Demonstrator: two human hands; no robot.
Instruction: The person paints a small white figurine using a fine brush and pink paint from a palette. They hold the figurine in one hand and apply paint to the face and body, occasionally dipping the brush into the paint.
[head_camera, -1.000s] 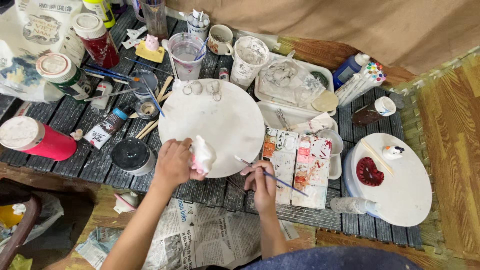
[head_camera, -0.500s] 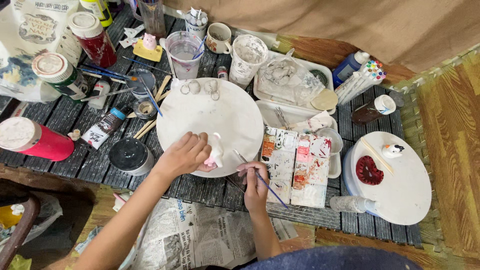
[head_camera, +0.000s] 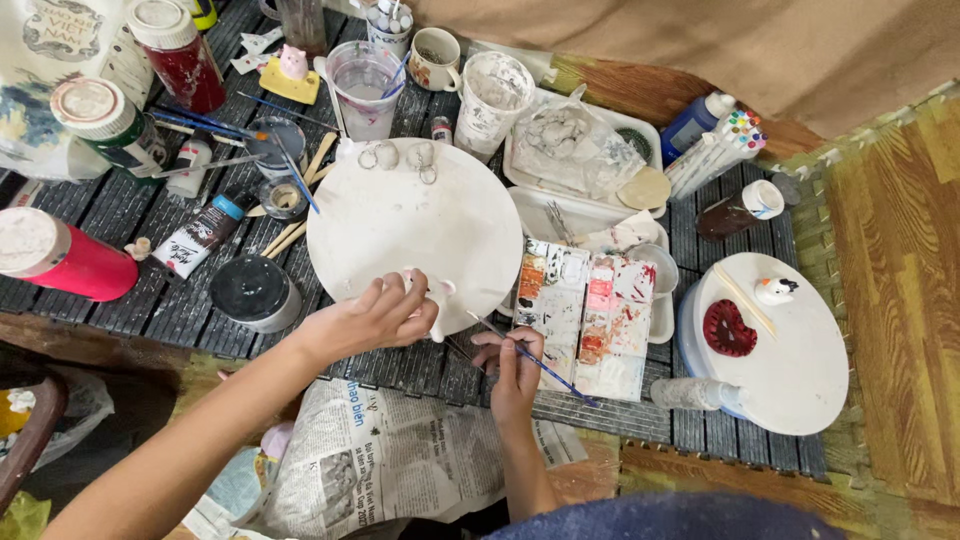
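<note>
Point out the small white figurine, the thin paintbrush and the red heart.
small white figurine (head_camera: 437, 305), head view, its exposed right side beside the left hand.
thin paintbrush (head_camera: 560, 377), head view, mid-handle.
red heart (head_camera: 728, 329), head view, its centre.

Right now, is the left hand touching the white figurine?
Touching. The head view shows the left hand with its fingers wrapped around the white figurine, at the near edge of the round white board.

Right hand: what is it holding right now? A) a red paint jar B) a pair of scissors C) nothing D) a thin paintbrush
D: the right hand grips a thin blue-handled paintbrush slanting over the paint-smeared palette while the left hand holds a small white figurine.
</note>
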